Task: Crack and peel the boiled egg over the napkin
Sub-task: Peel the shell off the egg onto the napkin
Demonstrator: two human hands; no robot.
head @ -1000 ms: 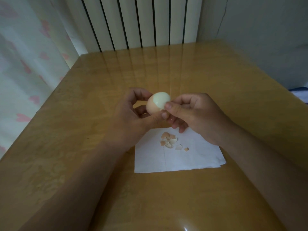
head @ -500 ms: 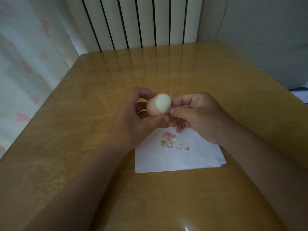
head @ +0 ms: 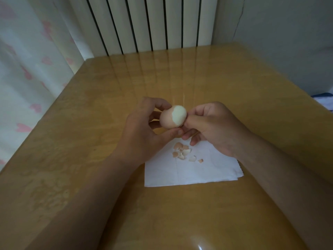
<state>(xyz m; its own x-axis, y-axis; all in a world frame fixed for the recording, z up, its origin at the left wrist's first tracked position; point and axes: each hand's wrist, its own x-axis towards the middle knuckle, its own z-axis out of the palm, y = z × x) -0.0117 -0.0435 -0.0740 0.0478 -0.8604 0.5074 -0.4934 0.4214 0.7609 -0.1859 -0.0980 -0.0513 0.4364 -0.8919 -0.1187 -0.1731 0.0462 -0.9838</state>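
1. Boiled egg point(head: 173, 119) is held up in the air between both hands, above the far edge of the napkin point(head: 191, 171). Its left part is in tan shell and its upper right part is bare white.
2. The left hand point(head: 144, 130) grips the egg, with the thumb under it and the curled fingers behind and over its top.
3. The right hand point(head: 214, 127) has its fingers curled, and its thumb and forefinger pinch at the egg's right side, along the peeled part. I cannot tell whether a flake of shell is between them.
4. A second ago the right thumb lay across the egg's lower front and covered part of it. It now sits at the right edge, and a larger white patch shows.
5. The shell pieces point(head: 182, 152) lie in a small heap on the napkin, with two apart to the right, laid out as before.
6. The napkin lies flat on the wooden table point(head: 100, 109), unmoved.
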